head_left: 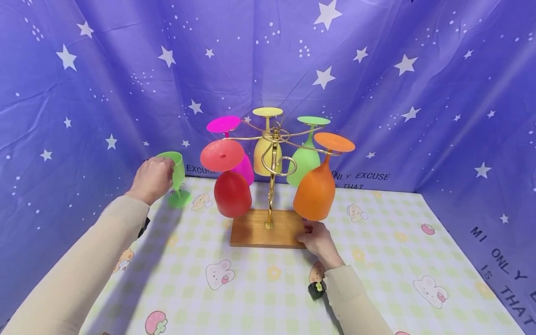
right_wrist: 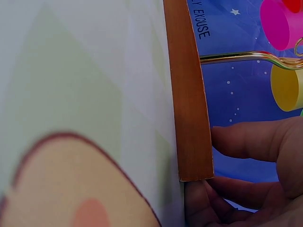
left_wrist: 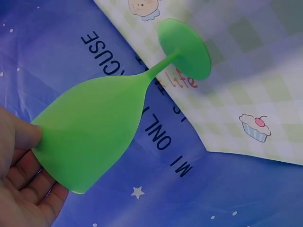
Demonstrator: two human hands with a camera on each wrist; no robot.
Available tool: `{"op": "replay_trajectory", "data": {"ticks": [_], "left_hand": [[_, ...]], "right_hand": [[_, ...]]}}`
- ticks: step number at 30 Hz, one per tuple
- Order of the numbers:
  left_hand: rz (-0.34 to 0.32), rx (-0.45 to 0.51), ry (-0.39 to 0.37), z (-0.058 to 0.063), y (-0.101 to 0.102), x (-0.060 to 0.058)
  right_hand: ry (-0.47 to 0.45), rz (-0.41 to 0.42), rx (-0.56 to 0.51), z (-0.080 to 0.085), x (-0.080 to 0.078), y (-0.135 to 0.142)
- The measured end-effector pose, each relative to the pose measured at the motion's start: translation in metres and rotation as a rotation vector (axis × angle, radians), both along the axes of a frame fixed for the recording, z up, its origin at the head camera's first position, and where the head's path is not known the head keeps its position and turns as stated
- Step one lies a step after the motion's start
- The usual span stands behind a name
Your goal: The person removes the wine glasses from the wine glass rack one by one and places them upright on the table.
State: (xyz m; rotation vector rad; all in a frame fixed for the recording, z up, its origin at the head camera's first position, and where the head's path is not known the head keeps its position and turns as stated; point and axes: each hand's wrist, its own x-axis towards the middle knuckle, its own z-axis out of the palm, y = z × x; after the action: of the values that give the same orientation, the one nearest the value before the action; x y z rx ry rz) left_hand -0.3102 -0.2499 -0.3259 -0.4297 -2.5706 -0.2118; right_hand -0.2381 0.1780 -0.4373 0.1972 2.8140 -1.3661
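Observation:
My left hand (head_left: 152, 179) pinches the rim of a light green goblet (left_wrist: 94, 127), thumb on one side of the bowl and fingers on the other. The goblet is upright at the table's back left; whether its foot touches the cloth I cannot tell. My right hand (head_left: 319, 242) holds the right end of the wooden base (head_left: 251, 232) of a gold wine glass rack (head_left: 271, 190), with the thumb on top. Upside down on the rack hang a red goblet (head_left: 232, 193), a magenta one (head_left: 247, 170), a yellow one (head_left: 268, 158), a green one (head_left: 304, 163) and an orange one (head_left: 316, 193).
A checked cartoon tablecloth (head_left: 234, 298) covers the table. Blue star-patterned curtains (head_left: 259, 56) enclose the back and both sides, close behind the rack. Black wrist devices (head_left: 317, 290) are partly visible by both sleeves.

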Motion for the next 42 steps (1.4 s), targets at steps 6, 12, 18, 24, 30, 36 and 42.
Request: {"op": "replay_trajectory", "data": {"ticks": [6, 12, 18, 24, 30, 36, 42], "left_hand": [[0.004, 0.03, 0.038, -0.001, 0.001, 0.001], [0.006, 0.144, 0.03, 0.001, 0.008, 0.005], [-0.038, 0.219, 0.059, 0.001, 0.021, 0.011], [-0.088, 0.217, 0.08, -0.007, 0.031, 0.017], [-0.09, 0.264, -0.023, -0.015, 0.043, 0.028], [-0.095, 0.29, -0.099, -0.027, 0.053, 0.036], [-0.115, 0.294, -0.112, -0.042, 0.059, 0.041]], "right_hand": [[-0.003, -0.005, -0.006, 0.001, 0.001, -0.001], [-0.004, -0.012, -0.003, 0.0, 0.0, -0.001], [-0.006, -0.015, 0.001, 0.0, -0.001, 0.0], [-0.007, -0.015, -0.003, -0.001, 0.0, 0.0], [-0.01, -0.014, 0.008, 0.001, 0.0, 0.0], [-0.007, -0.013, -0.001, 0.001, 0.001, 0.0], [-0.009, -0.014, 0.0, 0.001, 0.0, 0.0]]}}
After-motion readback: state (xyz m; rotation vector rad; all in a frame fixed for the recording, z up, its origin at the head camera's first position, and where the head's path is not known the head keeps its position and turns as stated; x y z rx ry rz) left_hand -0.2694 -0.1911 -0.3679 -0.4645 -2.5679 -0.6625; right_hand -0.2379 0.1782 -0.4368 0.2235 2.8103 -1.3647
